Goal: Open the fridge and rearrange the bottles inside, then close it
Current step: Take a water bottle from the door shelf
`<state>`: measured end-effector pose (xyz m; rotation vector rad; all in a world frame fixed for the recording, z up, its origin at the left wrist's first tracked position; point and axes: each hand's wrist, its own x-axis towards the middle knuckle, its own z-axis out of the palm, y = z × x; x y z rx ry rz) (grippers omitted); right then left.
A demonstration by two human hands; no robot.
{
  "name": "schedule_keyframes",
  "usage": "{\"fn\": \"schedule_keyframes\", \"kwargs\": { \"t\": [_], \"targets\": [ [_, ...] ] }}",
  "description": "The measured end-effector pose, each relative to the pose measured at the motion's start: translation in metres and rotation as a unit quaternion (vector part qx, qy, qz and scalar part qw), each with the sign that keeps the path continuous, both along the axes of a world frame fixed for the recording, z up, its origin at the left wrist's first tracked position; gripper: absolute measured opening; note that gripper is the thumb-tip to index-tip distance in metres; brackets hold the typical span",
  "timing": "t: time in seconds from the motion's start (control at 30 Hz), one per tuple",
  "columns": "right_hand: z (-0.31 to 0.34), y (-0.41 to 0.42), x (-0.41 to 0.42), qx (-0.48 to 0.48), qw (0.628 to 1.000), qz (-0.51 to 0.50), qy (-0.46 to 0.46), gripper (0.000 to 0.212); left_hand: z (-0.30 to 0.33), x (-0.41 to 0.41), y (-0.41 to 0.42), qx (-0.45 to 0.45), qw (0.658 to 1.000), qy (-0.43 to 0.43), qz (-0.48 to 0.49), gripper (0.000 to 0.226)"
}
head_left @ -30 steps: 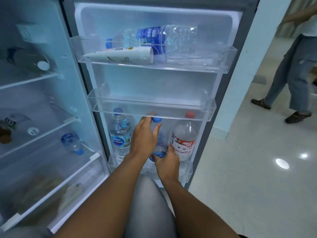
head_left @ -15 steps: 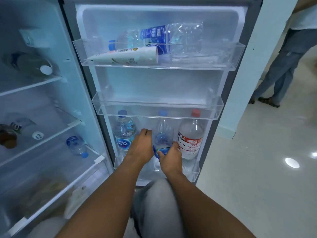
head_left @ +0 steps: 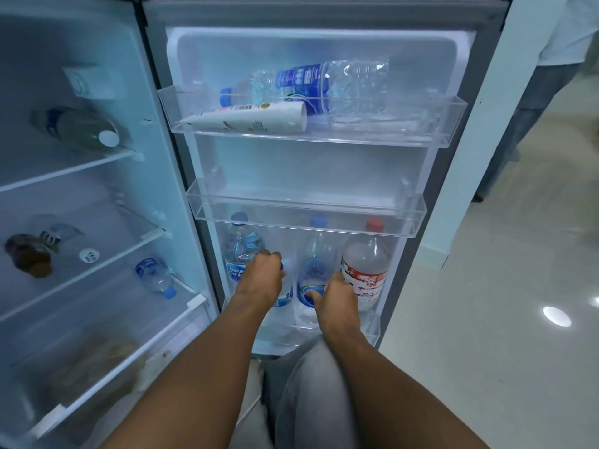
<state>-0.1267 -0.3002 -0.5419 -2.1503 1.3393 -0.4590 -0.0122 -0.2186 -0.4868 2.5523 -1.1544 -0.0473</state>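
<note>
The fridge door [head_left: 324, 50] stands open in front of me. Its bottom bin [head_left: 372, 332] holds a blue-capped bottle [head_left: 241, 251] on the left, a short bottle [head_left: 286, 298], a blue-capped middle bottle [head_left: 316, 254] and a red-capped bottle [head_left: 368, 264] on the right. My left hand [head_left: 259, 281] is closed over the short bottle's top, hiding most of it. My right hand [head_left: 335, 298] grips the middle bottle at its blue label. The top door bin [head_left: 447, 124] holds a large bottle [head_left: 311, 84] and a white tube [head_left: 252, 119], both lying down.
The middle door bin [head_left: 308, 215] has nothing in it. Inside the fridge, bottles lie on the shelves: one [head_left: 77, 129] at the top, a dark one [head_left: 29, 254] lower, a small one [head_left: 155, 278] below. A person [head_left: 525, 118] stands behind the white pillar [head_left: 470, 176] on the right.
The middle bottle went down into the bottom bin and now stands upright. My left hand left its neck and moved left onto the short bottle. My right hand stays on the label.
</note>
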Motion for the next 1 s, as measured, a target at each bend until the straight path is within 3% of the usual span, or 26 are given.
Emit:
{"fn": "schedule_keyframes", "kwargs": {
  "t": [0.13,0.27,0.33,0.47,0.53,0.73,0.9,1.0],
  "targets": [
    [0.002,0.007,0.003,0.000,1.000,0.011,-0.013,0.037,0.003,-0.004,0.015,-0.013,1.000,-0.007,-0.002,0.022],
    [0.003,0.017,0.006,0.028,0.998,0.054,0.001,0.039,0.019,-0.008,0.028,-0.039,0.999,-0.019,-0.005,0.022],
    [0.003,0.024,0.007,0.056,0.993,0.100,0.016,0.046,0.032,-0.011,0.034,-0.059,0.998,-0.029,-0.007,0.023],
    [0.010,0.044,0.011,0.053,0.980,0.185,0.041,0.079,0.060,-0.006,0.052,-0.101,0.994,-0.041,0.001,0.022],
    [0.015,0.054,0.016,0.060,0.976,0.206,0.023,0.082,0.075,0.000,0.064,-0.115,0.992,-0.044,0.018,0.022],
    [0.037,0.089,0.048,0.054,0.964,0.254,-0.049,0.078,0.104,0.020,0.107,-0.151,0.985,-0.041,0.077,0.024],
    [0.045,0.136,0.085,0.053,0.963,0.253,-0.073,0.051,0.115,0.034,0.165,-0.165,0.976,-0.044,0.135,0.024],
    [0.055,0.163,0.105,0.032,0.956,0.280,-0.086,0.046,0.128,0.042,0.198,-0.188,0.968,-0.042,0.158,0.021]
  ]
}}
